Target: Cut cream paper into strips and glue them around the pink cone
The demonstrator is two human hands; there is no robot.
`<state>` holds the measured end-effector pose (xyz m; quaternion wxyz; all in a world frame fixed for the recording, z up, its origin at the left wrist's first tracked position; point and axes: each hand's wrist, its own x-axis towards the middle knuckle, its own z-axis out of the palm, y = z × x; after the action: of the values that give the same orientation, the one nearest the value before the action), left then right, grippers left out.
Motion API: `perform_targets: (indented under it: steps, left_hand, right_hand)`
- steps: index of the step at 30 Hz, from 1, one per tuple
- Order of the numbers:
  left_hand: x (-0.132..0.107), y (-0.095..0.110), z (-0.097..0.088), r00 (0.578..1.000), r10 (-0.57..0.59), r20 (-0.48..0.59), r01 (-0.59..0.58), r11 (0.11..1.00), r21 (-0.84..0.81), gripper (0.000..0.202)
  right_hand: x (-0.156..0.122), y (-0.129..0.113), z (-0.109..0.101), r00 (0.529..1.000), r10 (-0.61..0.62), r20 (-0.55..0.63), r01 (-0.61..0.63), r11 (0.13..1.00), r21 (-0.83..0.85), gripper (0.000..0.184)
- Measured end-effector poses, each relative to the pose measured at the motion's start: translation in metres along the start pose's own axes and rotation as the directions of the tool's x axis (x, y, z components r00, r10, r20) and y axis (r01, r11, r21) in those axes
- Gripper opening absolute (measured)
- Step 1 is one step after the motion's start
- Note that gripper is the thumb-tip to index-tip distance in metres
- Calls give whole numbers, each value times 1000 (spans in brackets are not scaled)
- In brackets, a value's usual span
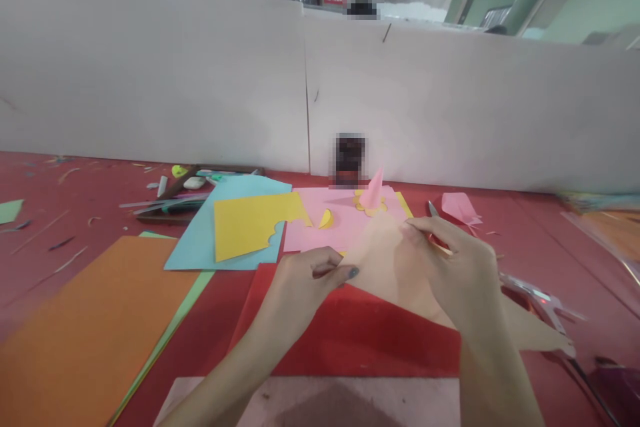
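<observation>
You are holding the tan paper (385, 263) above the desk (525, 230), your left hand (313, 280) and right hand (457, 260) each pinching its edge; the pink cone (373, 191) is standing formed, the yellow paper (245, 227) is lying cut, the tan paper is looking unfinished.

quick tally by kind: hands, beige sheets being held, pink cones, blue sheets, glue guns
Left hand and right hand: 2
Held beige sheet: 1
Pink cone: 1
Blue sheet: 1
Glue gun: 1
Total: 6
</observation>
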<state>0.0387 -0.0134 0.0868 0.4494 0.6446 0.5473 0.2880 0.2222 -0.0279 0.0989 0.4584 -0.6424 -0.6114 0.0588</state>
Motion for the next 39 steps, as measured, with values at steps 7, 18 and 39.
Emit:
perform_targets:
  steps: [7,18,39]
  left_hand:
    - [-2,-2,4,1000,-7,-7,8,999,33,28]
    - [-2,-1,6,987,-22,158,54,978,-200,30]
    - [4,-3,-7,991,132,-7,-133,991,-33,17]
  right_hand:
    - [4,9,0,1000,22,18,-22,1000,21,14]
    - [5,10,0,999,16,33,-16,1000,21,13]
    - [-3,-2,19,900,-209,382,179,977,111,17]
